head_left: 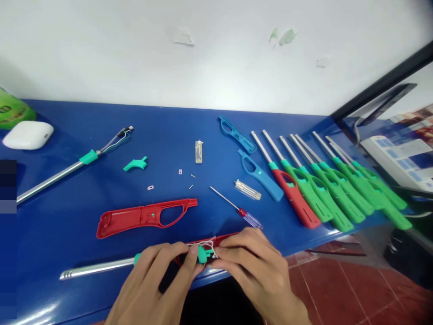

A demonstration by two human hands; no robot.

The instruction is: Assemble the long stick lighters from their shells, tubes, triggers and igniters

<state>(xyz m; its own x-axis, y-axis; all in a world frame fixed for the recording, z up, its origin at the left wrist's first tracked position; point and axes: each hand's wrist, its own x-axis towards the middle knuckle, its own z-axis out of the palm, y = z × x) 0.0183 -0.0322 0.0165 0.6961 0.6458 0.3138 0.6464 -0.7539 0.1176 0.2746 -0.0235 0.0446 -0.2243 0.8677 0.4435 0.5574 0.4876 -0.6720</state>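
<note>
Fingers (192, 255) of the left hand (152, 280) are closed on a red half (225, 237) of a lighter, low down at the near edge of the bench (67, 126), with a green button (203, 255) at their tips. One shiny tube (98, 269) sticks out to the left of that hand. On the right side, the right hand (264, 266) has its fingertips close together by a thin white wire (212, 245), but I cannot tell if they pinch it. At the far left sit a round green thing (15, 110) and a small white case (29, 135). Next comes a long tube (61, 176) with a green ring and loose wires at its end. Then there is a curved green bit (136, 164), with another red half shell (123, 222) below it. Two tiny pink bits (150, 187), a clear tank (198, 152) and two little screws (192, 176) lie near the middle. After them are a screwdriver (251, 219), another clear tank (248, 189) and two blue halves (270, 183). Last, a red lighter (299, 205) lies beside a row of green lighters (341, 221), all slanting the same way.
</note>
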